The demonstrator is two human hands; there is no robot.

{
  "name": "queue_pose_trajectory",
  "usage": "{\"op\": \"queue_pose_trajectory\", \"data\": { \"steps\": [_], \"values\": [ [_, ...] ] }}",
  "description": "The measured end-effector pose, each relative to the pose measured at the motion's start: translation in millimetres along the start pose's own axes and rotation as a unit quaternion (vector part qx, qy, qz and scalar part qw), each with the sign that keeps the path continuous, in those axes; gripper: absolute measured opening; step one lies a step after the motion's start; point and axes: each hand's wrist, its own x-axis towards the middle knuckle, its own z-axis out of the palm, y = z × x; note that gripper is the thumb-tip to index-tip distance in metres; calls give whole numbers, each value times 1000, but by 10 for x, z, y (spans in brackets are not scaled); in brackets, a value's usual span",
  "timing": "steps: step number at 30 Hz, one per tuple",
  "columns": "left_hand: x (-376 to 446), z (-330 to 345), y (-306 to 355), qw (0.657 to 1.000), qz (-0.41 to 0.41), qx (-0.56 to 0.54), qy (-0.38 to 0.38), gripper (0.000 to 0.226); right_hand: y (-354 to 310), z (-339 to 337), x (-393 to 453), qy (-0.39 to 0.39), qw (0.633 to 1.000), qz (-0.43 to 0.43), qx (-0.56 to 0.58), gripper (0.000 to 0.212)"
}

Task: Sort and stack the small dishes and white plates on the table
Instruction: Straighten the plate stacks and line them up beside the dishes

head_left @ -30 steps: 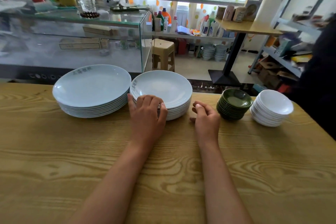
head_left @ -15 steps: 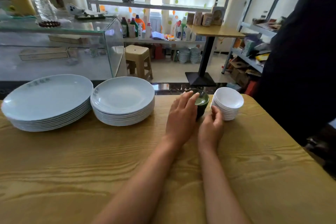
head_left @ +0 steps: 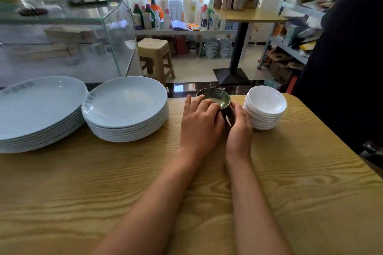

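Your left hand (head_left: pixel 202 122) and right hand (head_left: pixel 238 128) clasp the stack of green dishes (head_left: pixel 217 99) from both sides at the table's (head_left: pixel 310 172) far edge. The white dish stack (head_left: pixel 265 107) sits just right; two white plate stacks (head_left: pixel 126 107) lie toward the left edge.

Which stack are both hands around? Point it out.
The green dish stack, between the smaller white plate stack and the white dish stack. It is the only dark one; left hand and right hand flank it.
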Motion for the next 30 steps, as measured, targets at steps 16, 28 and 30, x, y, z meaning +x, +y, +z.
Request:
{"op": "queue_pose_trajectory", "data": {
  "steps": [16,28,30],
  "values": [
    [335,-518,-67,977,-163,91,-104,27,-31,233,-102,-140,981,106,-81,52],
    [203,48,592,988,88,-116,-48,32,-571,-584,170,308,942,-104,-79,39],
    [176,239,748,983,125,-128,-51,33,-621,-693,242,347,929,-116,-54,26]
  ]
}}
